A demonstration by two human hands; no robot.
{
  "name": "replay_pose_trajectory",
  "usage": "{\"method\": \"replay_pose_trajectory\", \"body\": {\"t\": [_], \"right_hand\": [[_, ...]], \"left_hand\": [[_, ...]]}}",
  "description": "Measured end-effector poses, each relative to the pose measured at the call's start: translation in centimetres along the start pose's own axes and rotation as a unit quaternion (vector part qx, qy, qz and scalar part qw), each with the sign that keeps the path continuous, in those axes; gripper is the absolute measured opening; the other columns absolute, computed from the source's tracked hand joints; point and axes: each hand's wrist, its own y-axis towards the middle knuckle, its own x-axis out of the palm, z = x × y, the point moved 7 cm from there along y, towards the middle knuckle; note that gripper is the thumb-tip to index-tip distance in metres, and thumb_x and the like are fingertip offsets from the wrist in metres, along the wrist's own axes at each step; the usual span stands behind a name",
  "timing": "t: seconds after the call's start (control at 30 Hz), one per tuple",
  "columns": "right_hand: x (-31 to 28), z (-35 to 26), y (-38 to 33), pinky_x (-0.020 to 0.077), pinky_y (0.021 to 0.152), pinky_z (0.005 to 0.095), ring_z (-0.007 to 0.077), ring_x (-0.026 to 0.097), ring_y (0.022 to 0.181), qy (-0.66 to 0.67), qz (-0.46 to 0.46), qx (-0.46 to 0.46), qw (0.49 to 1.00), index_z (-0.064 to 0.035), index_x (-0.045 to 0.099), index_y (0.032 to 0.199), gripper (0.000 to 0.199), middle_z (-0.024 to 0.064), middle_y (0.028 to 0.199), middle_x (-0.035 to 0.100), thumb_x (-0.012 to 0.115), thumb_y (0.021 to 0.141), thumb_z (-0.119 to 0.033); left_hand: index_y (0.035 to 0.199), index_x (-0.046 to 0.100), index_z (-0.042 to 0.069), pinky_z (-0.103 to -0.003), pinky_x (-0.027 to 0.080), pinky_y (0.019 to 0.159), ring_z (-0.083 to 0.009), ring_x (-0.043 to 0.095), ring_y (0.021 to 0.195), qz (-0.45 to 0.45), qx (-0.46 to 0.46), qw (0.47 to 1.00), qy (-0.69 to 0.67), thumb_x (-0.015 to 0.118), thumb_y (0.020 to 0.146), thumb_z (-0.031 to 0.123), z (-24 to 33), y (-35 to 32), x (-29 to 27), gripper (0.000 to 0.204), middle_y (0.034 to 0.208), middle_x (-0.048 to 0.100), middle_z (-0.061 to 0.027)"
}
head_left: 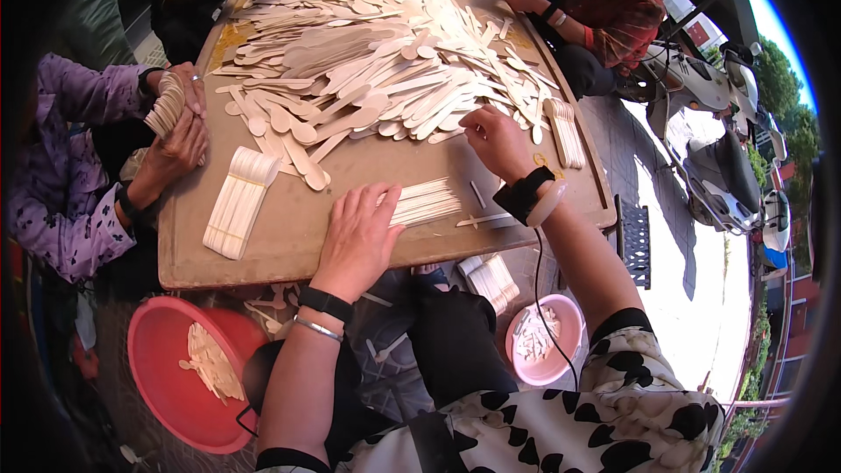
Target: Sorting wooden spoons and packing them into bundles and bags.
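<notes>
My left hand [359,229] lies with its fingers stretched out on the table, against the left end of a row of wooden sticks [427,201] set close side by side. My right hand [498,147] is raised over the near edge of a big pile of flat wooden spoons [368,61]. Its fingers are curled in; whatever may be between them is hidden. Just below that hand lie a small dark stick [477,194] and a few loose pale sticks [484,221].
Banded wooden bundles sit left [241,201] and right [566,133] on the brown table [289,267]. Below stand a red basin [153,385] and a pink bucket [568,324], both holding wooden pieces. Other people work around the table; one at left holds a spoon stack [166,107].
</notes>
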Motion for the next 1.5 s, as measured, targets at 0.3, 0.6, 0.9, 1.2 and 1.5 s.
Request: {"method": "replay_pose_trajectory", "body": {"t": [0.3,0.6,0.9,1.2,1.5], "right_hand": [[-0.7,2.9,1.9,0.0511,0.092,0.042,0.0302,0.062,0.105,-0.219,-0.02,-0.144,0.965,-0.0102,0.073,0.088,0.008,0.0075,0.1,0.067,0.068,0.083,-0.007],[-1.5,0.5,-1.2,0.052,0.085,0.0441,0.0344,0.066,0.092,-0.126,-0.06,-0.136,0.981,-0.003,0.068,0.094,0.007,0.0131,0.095,0.069,0.064,0.092,-0.008],[4.1,1.0,-2.2,0.0526,0.075,0.0299,0.013,0.063,0.08,0.243,-0.259,0.118,0.928,-0.0023,0.073,0.11,0.021,0.0042,0.086,0.071,0.063,0.095,-0.013],[7.5,-8.0,-1.8,0.0528,0.077,0.0326,0.0214,0.067,0.086,0.14,-0.266,-0.069,0.951,-0.0041,0.075,0.099,0.018,0.0096,0.093,0.07,0.063,0.09,-0.013],[1.4,-1.7,0.3,0.0546,0.081,0.0469,0.0364,0.068,0.092,-0.098,-0.065,-0.096,0.988,-0.0081,0.073,0.092,0.01,0.0135,0.096,0.067,0.064,0.089,-0.012]], "left_hand": [[0.14,0.057,0.002,-0.044,0.04,0.105,-0.0324,0.052,0.122,-0.006,-0.008,1.0,-0.022,0.072,0.09,0.013,-0.2,-0.1,0.1,0.054,0.129,0.058,-0.0129],[0.139,0.057,0.002,-0.044,0.04,0.104,-0.0327,0.052,0.122,0.003,-0.007,1.0,-0.025,0.071,0.09,0.014,-0.3,-0.2,-0.1,0.052,0.127,0.058,-0.0131],[0.14,0.056,0.003,-0.049,0.029,0.121,-0.035,0.041,0.144,-0.002,-0.016,1.0,-0.003,0.07,0.092,0.015,0.2,0.3,0.1,0.051,0.153,0.048,-0.0145],[0.141,0.053,0.002,-0.052,0.027,0.122,-0.035,0.046,0.138,-0.02,-0.033,0.999,-0.025,0.07,0.091,0.015,-0.6,0.0,0.6,0.054,0.142,0.054,-0.0163],[0.142,0.055,0.004,-0.05,0.033,0.113,-0.0336,0.048,0.131,0.0,-0.017,1.0,0.006,0.07,0.092,0.018,-0.2,0.0,0.3,0.053,0.137,0.056,-0.0131]]}}
